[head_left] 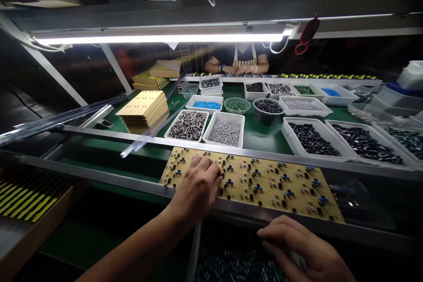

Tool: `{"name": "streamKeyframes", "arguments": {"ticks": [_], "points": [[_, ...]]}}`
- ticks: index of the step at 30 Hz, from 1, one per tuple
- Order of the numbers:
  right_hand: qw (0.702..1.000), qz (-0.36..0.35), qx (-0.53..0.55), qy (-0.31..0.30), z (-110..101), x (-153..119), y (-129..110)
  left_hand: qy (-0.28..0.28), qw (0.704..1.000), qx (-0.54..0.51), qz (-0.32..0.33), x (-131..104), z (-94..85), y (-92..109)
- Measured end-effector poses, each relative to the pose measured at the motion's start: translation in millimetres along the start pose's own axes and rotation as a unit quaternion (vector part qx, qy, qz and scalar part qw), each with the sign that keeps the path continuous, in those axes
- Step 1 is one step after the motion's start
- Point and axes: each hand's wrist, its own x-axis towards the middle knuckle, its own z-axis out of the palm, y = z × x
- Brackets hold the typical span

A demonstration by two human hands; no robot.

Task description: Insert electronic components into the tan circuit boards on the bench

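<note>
Tan circuit boards lie side by side between two metal rails, dotted with small blue, black and silver parts. My left hand is over the left board, its fingers bent together and pointing down at the surface; what they hold, if anything, is hidden. At the lower right, my right hand hovers over the right edge of a bin of dark cylindrical parts, below the front rail. Its thumb and forefinger tips are near each other, with a small gap between them and nothing visible there.
Behind the rail stand white trays of silver-and-brown parts, grey parts and black parts. Bare boards are stacked at left, beside clear plastic strips. Another person's hands work across the bench. A lamp hangs above.
</note>
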Motion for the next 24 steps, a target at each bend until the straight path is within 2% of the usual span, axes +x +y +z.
{"name": "streamKeyframes", "arguments": {"ticks": [7,13,20,24], "points": [[0.998,0.04,0.023,0.031,-1.4,4.0,-3.4,0.012,0.999,-0.032,0.027,3.0,-1.0,-5.0],[0.997,0.068,0.033,0.031,1.3,5.9,-2.0,-0.012,0.996,-0.037,0.076,5.1,-4.6,-17.7],[0.993,0.097,0.063,0.015,1.3,3.8,-1.1,-0.05,0.981,-0.039,0.181,18.3,-15.2,-30.9],[0.984,0.146,0.099,0.015,-0.5,4.8,1.4,-0.07,0.973,-0.028,0.216,24.9,-16.1,-36.2]]}}
